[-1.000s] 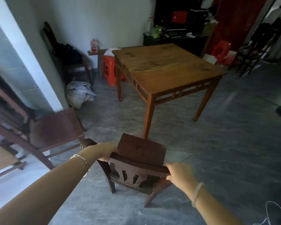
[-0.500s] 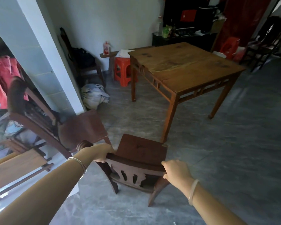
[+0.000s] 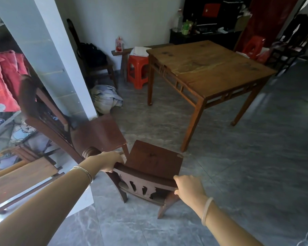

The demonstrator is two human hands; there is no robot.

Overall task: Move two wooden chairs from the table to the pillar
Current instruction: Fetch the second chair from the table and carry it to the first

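Observation:
A dark wooden chair (image 3: 154,161) is right below me, its seat pointing away from me. My left hand (image 3: 108,161) grips the left end of its carved top rail and my right hand (image 3: 189,186) grips the right end. A second dark wooden chair (image 3: 98,133) stands just to its left, its back against the white tiled pillar (image 3: 48,55). The two seats' corners almost touch. The wooden table (image 3: 215,71) stands further off at the upper right.
A bundle of cloth (image 3: 106,99) lies at the pillar's foot. A red plastic stool (image 3: 138,71) and a narrow bench stand by the far wall. Wooden boards (image 3: 20,176) and red clothing sit at the left. Grey tiled floor stretches to the right.
The chair in my hands has moved left, closer to the pillar and the other chair. My view has swung left, bringing more of the pillar and the first chair into sight.

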